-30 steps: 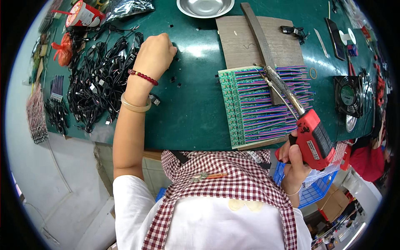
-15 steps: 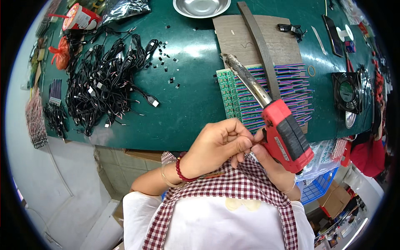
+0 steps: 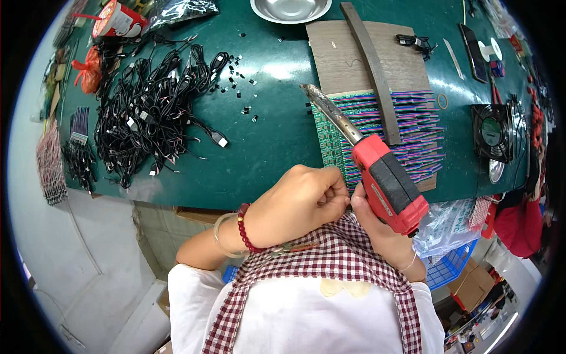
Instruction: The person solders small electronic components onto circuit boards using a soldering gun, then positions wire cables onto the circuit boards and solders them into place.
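My right hand (image 3: 377, 229) is closed round a red and black soldering gun (image 3: 391, 184). Its metal barrel slants up and left, the tip over the edge of a row of green circuit boards (image 3: 328, 140). Close beside it, my left hand (image 3: 303, 197) is closed, thumb against curled fingers, above the apron at the table's front edge. Whatever those fingers pinch is hidden. Multicoloured ribbon wires (image 3: 415, 121) run right from the boards, and a grey bar (image 3: 372, 74) lies across them and the brown cardboard (image 3: 330, 56).
At left lies a heap of black cables (image 3: 147, 118) with USB plugs. Small black components (image 3: 246, 110) are scattered beside it. A metal bowl (image 3: 290, 10) stands at the far edge, a red cup (image 3: 118, 20) far left. A fan (image 3: 492, 133) stands at right, above a blue basket (image 3: 451, 265).
The soldering gun has shifted left with my right hand. My left fingers have curled in more tightly, and the left wrist has moved a little to the left.
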